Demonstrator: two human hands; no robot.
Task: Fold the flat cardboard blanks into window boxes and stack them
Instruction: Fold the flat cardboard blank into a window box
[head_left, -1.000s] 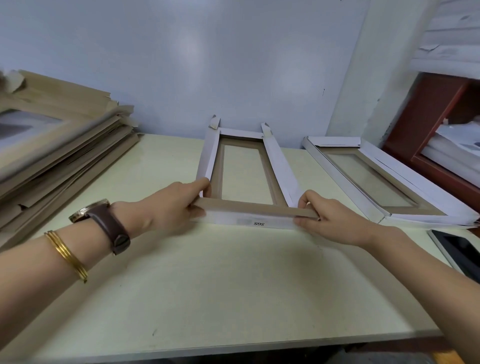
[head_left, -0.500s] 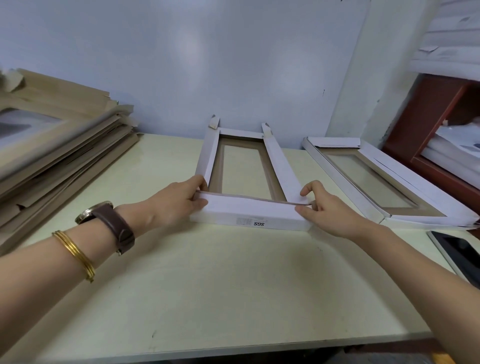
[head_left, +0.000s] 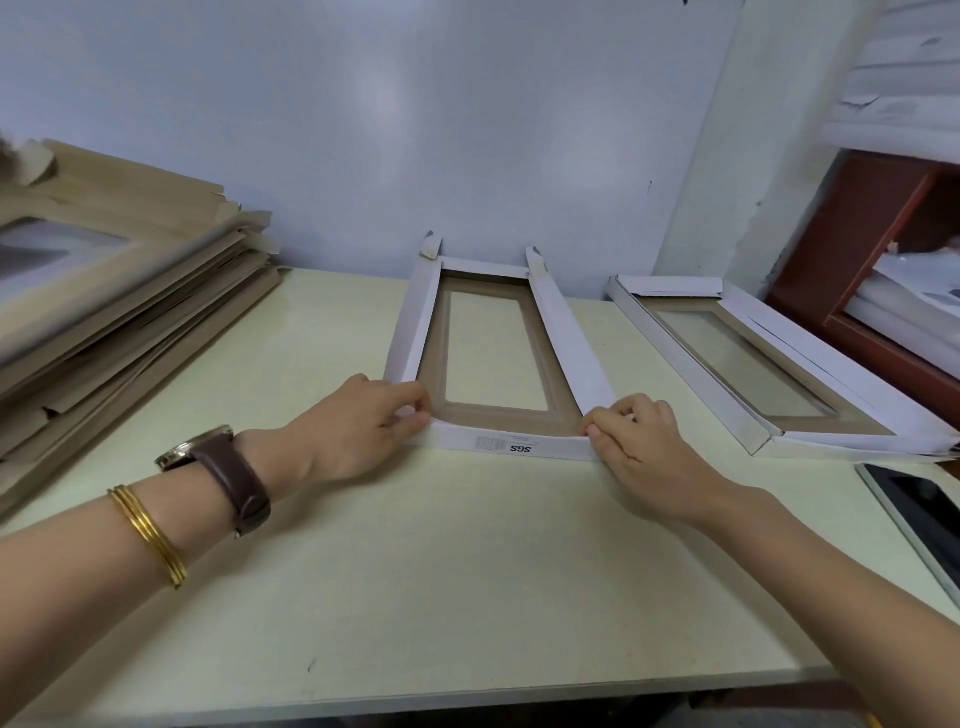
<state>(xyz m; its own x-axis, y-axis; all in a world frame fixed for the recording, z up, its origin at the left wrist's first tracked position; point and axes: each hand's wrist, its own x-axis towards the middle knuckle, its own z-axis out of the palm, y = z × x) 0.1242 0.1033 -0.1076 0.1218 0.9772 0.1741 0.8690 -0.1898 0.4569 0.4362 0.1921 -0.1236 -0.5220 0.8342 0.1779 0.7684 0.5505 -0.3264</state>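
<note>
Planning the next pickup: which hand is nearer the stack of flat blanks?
Left. The left hand pinches the near-left corner of the half-folded box, on the side of the stack of flat blanks. The right hand pinches the near-right corner, farther away.

Wrist of left hand (head_left: 358, 431): watch (head_left: 228, 478) — brown leather strap, silver-toned case
Left forearm: thin gold bangles (head_left: 148, 535) — worn together

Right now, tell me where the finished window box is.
Head view: the finished window box lies on the table, right side, beside the half-folded box and behind the dark-screened tablet.
</note>
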